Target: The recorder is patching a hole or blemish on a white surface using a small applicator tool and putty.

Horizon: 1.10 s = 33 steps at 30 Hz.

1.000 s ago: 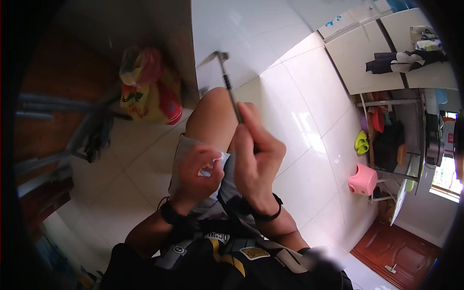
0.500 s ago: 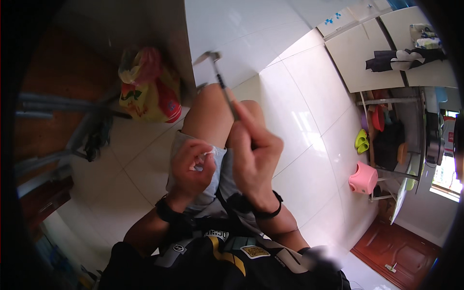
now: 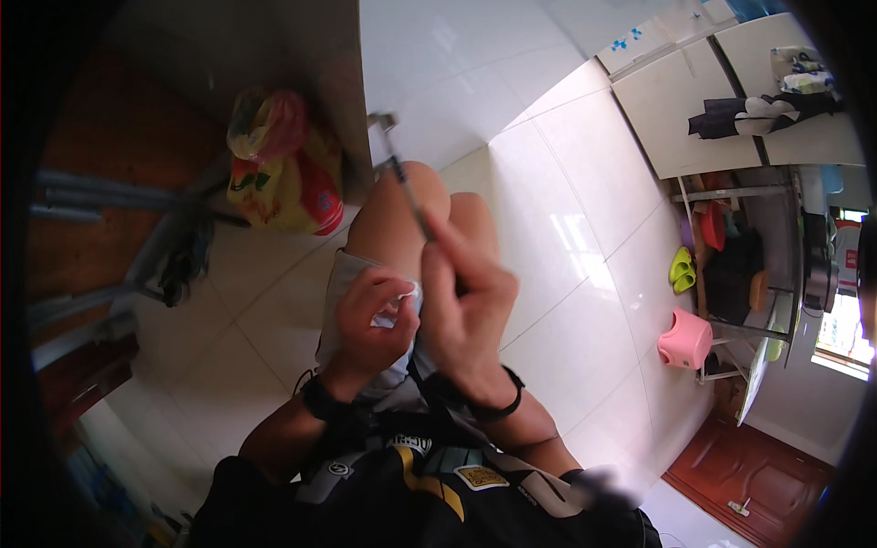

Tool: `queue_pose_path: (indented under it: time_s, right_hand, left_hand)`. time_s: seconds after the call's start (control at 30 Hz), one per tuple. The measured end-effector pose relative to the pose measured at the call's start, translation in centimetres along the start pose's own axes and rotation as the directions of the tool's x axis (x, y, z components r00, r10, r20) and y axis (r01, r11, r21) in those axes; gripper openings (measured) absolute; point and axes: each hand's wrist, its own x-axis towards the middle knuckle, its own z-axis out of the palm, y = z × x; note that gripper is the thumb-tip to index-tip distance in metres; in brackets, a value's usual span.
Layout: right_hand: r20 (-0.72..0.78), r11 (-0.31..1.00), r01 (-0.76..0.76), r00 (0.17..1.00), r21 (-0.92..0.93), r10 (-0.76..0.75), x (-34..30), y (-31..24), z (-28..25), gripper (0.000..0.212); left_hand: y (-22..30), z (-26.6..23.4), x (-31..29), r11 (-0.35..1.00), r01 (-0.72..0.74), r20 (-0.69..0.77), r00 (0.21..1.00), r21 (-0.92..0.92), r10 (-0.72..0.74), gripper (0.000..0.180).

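My right hand [image 3: 470, 306] is closed round the thin handle of a small hammer [image 3: 398, 166]. Its metal head, blurred by motion, sits crosswise at the far end and points away from me, over my knee. Just left of it, above my lap, my left hand [image 3: 373, 320] has its fingers curled in a pinch. A small crumpled white piece [image 3: 408, 294] shows between thumb and fingertips, but what it is cannot be made out. The two hands are close together.
A pale smooth panel [image 3: 466, 73] stands in front of my knees. A yellow and red plastic bag [image 3: 283, 192] is on the tiled floor at left. To the right are a pink stool [image 3: 685, 340], green clogs [image 3: 681, 270] and a rack. White cabinets [image 3: 676, 110] stand at the far right.
My right hand has moved left and slightly down with the hammer, its head now lower. My left hand has shifted a little to the right, bringing both hands nearer each other.
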Motion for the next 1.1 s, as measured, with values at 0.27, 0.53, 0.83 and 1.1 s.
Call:
queue_pose_path:
  time_s: [0.27,0.53,0.83,1.1]
  right_hand:
    - [0.123,0.994,0.113,0.986,0.016,-0.114,-1.8,0.6,2.5,0.034]
    - [-0.051,0.994,0.056,0.997,-0.090,-0.060,-0.7,0.6,0.6,0.035]
    - [-0.070,0.994,0.051,0.996,-0.101,-0.058,0.5,0.4,0.4,0.035]
    - [-0.012,0.998,0.032,0.999,-0.060,-0.033,0.6,-0.3,-0.2,0.034]
  left_hand:
    - [-0.7,0.9,-0.9,0.969,-0.051,-0.196,0.976,0.243,0.100,0.019]
    - [0.3,-0.4,-0.5,0.948,0.235,-0.042,0.967,-0.215,-0.250,0.017]
    - [0.2,-0.2,-0.4,0.966,0.204,-0.054,0.975,-0.160,-0.215,0.018]
    - [0.3,-0.1,-0.7,0.968,0.215,-0.057,0.973,-0.131,-0.224,0.020]
